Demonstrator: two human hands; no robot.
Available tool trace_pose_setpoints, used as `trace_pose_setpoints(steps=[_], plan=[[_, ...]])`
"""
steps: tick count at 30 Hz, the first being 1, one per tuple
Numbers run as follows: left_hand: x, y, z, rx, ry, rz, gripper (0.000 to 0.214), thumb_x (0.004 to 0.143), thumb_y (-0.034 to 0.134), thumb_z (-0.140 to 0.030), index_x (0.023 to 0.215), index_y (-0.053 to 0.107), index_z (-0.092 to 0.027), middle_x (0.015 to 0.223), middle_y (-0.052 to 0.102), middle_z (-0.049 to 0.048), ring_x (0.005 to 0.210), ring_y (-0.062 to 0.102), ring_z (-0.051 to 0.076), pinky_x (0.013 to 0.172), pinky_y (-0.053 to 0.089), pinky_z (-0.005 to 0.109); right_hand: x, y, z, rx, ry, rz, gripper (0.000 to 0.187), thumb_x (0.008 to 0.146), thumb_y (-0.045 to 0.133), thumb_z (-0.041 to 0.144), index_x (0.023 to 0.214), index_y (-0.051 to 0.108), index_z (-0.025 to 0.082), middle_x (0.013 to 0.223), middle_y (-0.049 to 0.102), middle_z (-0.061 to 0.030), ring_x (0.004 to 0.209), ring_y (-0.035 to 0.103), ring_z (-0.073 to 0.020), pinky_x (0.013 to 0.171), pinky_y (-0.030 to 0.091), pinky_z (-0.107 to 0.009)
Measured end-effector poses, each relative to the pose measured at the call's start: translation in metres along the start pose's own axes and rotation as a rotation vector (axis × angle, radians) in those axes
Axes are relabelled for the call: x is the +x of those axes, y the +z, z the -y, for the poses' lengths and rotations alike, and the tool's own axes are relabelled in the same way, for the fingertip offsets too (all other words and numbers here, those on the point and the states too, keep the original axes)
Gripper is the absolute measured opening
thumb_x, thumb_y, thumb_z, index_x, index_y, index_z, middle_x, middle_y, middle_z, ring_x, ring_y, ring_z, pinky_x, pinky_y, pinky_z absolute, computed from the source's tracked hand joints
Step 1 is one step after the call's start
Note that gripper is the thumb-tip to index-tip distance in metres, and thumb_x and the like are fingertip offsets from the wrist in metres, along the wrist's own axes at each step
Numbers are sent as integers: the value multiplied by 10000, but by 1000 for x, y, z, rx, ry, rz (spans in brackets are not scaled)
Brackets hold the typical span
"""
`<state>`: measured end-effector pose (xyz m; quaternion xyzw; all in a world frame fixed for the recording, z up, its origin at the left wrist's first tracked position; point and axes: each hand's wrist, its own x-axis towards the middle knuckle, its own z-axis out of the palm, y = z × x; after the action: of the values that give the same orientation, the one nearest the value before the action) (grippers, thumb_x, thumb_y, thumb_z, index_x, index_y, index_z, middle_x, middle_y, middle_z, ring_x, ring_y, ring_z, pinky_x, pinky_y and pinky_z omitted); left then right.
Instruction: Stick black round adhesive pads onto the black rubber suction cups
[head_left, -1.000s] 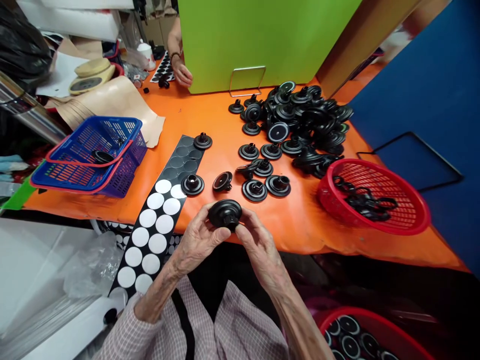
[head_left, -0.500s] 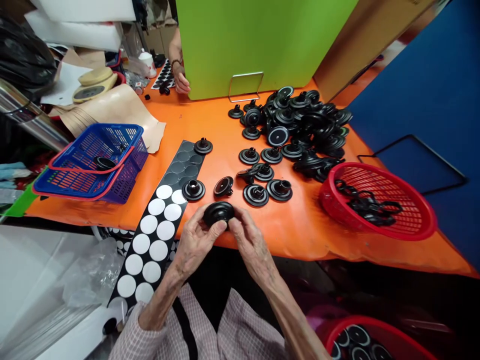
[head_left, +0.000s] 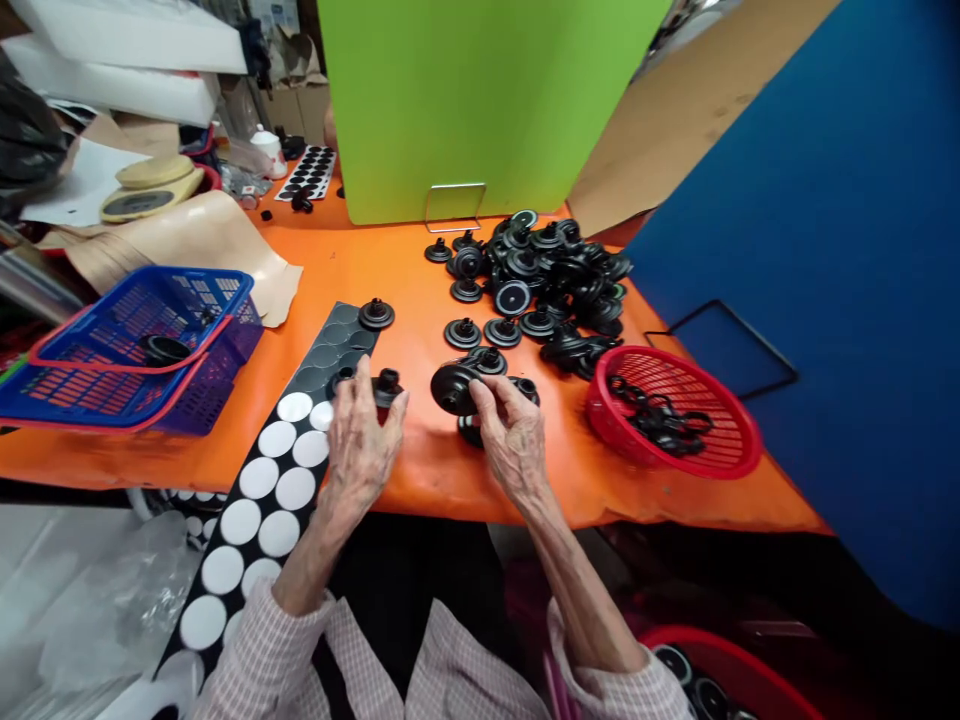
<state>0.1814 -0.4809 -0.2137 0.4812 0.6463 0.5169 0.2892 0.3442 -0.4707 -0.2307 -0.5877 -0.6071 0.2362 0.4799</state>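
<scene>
My right hand (head_left: 514, 430) pinches a black round disc with a short stem (head_left: 451, 388) by its edge, holding it tilted above the orange table. Nothing is in my left hand (head_left: 361, 440); its thumb and fingers are apart around the near side of a black stemmed disc (head_left: 387, 386). Another disc (head_left: 342, 378) shows partly behind those fingers. Beside my left hand runs a black strip of round white stickers (head_left: 277, 438), its far end bare of white. More black discs (head_left: 463, 332) lie beyond my right hand, some of them partly covered by it.
A heap of black discs (head_left: 555, 265) lies at the back. To the right stands a red basket (head_left: 600, 415) with black parts, to the left a blue basket (head_left: 225, 385). Green (head_left: 487, 100) and blue (head_left: 787, 250) panels border the table. Another red container (head_left: 750, 670) is low right.
Both hands were together on one disc; now they are apart. My left hand has moved left and opened by a disc, while my right hand holds a disc alone. The view has shifted.
</scene>
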Motion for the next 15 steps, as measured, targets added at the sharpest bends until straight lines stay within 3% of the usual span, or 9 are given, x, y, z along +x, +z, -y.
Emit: trace_pose_setpoints(steps=[3,6,8,11,13,15], plan=[[-8,2,-9,2,5,83,380,715,738,-386,1035,692,-185,1047,591,97,1022,583,280,923,449,361,-11,-3,8,181,130,55,284,935,442,424,917,625,208,821,658,-29,684,617,-178,596,517,-286],[-13,10,-8,-332,-232,383,340,717,739,-432,925,676,-170,957,621,56,841,613,192,764,502,294,-17,-5,20,163,114,93,312,948,414,427,966,647,220,807,670,-32,637,625,-164,584,534,-278],[-14,14,-4,-583,-405,487,322,707,759,-415,862,626,-166,922,639,29,818,622,169,728,524,279,-17,-18,25,108,75,86,320,949,412,420,1041,644,220,882,685,-50,636,634,-163,612,550,-295],[-13,12,1,-744,-533,465,301,698,782,-334,837,573,-167,891,649,0,809,639,155,707,556,279,-6,-65,15,-27,19,-15,285,919,460,387,1054,636,207,1017,675,-85,837,649,-212,801,532,-368],[-14,6,3,-758,-584,444,277,710,771,-303,845,573,-163,893,665,5,786,656,157,678,567,279,11,-105,-10,-359,0,-148,269,925,427,336,995,647,199,1009,682,-102,944,633,-240,877,484,-398],[-16,-2,6,-764,-645,425,251,727,749,-285,872,586,-161,910,682,22,755,674,168,638,571,280,33,-138,-44,-627,72,-63,244,882,446,279,948,662,188,991,689,-119,932,629,-261,864,462,-419]])
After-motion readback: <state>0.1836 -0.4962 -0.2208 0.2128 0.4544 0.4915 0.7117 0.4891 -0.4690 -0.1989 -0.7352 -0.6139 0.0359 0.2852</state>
